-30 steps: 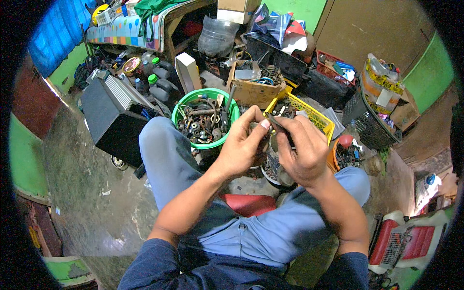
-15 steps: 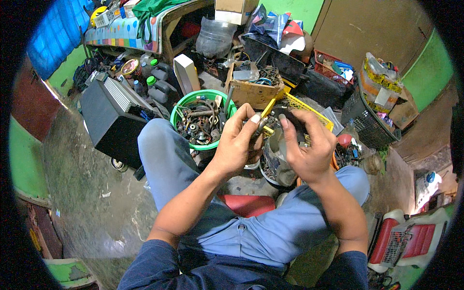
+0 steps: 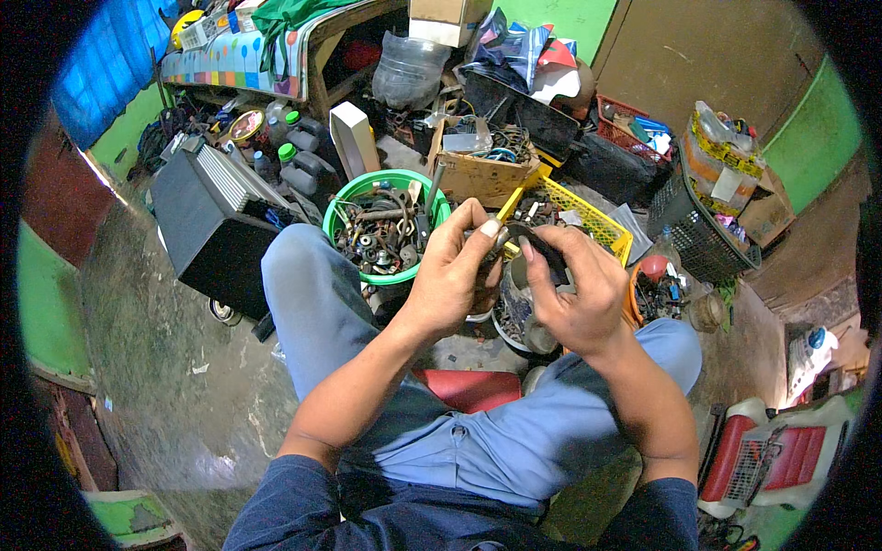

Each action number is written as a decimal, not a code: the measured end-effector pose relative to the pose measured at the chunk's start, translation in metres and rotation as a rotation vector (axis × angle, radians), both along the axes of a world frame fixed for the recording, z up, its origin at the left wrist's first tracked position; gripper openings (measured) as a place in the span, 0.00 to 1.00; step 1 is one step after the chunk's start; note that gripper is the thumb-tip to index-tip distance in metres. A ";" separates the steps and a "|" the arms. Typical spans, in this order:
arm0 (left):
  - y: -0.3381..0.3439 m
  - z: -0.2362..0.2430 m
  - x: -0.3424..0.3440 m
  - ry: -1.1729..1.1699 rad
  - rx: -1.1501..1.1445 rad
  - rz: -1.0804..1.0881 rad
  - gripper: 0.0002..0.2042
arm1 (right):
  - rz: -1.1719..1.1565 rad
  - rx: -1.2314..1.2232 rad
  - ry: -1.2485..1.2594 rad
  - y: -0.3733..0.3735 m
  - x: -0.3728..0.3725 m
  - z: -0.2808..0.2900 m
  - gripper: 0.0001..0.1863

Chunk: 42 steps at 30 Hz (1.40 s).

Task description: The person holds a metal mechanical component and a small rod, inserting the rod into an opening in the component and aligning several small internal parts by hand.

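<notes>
Above the space between my bent knees, both hands are raised close together. My left hand [image 3: 448, 275] is closed, thumb against forefinger, on a small grey metal-looking part [image 3: 503, 238] that its fingers mostly cover. A dark curved piece [image 3: 549, 255], perhaps rubber, is pinched between the thumb and fingers of my right hand [image 3: 583, 298]. Its near end meets the part in my left hand; whether the two are joined I cannot tell. Just left of my left hand stands a green basin [image 3: 331, 234] full of assorted metal parts.
Beyond my hands lie a yellow crate [image 3: 602, 220] and a cardboard box [image 3: 487, 179] of wires. A black box-shaped case [image 3: 216, 243] stands left of my knee. A black basket [image 3: 703, 225] is at the right, and a container [image 3: 524, 340] sits below my hands.
My right hand has moved left and slightly down, bringing the dark curved piece up against the part in my left hand. My left hand has hardly moved.
</notes>
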State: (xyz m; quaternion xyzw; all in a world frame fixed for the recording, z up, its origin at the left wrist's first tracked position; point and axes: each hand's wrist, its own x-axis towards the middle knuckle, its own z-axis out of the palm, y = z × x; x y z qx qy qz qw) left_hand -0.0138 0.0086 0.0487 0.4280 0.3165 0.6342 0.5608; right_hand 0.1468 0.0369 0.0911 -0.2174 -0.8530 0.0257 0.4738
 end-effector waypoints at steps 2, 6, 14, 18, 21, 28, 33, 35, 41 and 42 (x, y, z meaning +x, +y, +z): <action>0.000 -0.001 0.000 -0.005 -0.004 0.004 0.09 | 0.002 0.005 -0.019 0.000 0.001 -0.001 0.10; -0.001 -0.003 0.004 0.069 0.046 0.070 0.08 | 0.017 0.060 -0.054 0.000 0.000 0.000 0.12; 0.001 -0.005 0.010 0.150 0.208 0.194 0.07 | 0.035 0.142 -0.113 0.002 0.001 -0.001 0.16; -0.002 0.000 0.005 0.108 0.081 0.130 0.08 | 0.029 0.138 -0.115 0.001 0.002 -0.003 0.16; -0.002 -0.007 0.008 0.198 0.176 0.196 0.08 | 0.035 0.161 -0.107 0.002 -0.002 -0.001 0.16; -0.003 -0.008 0.012 0.209 0.208 0.233 0.07 | 0.033 0.188 -0.103 0.004 -0.001 -0.001 0.15; -0.006 0.001 0.008 0.117 0.058 0.186 0.07 | 0.018 0.167 -0.113 0.000 0.003 -0.004 0.15; -0.004 -0.003 0.014 0.241 0.288 0.296 0.07 | 0.029 0.170 -0.103 0.000 0.000 -0.002 0.15; -0.004 -0.001 0.007 0.135 0.079 0.227 0.08 | 0.011 0.120 -0.114 0.002 0.003 -0.002 0.13; 0.000 -0.005 0.005 0.161 0.112 0.286 0.08 | 0.004 0.104 -0.099 0.002 0.006 -0.004 0.12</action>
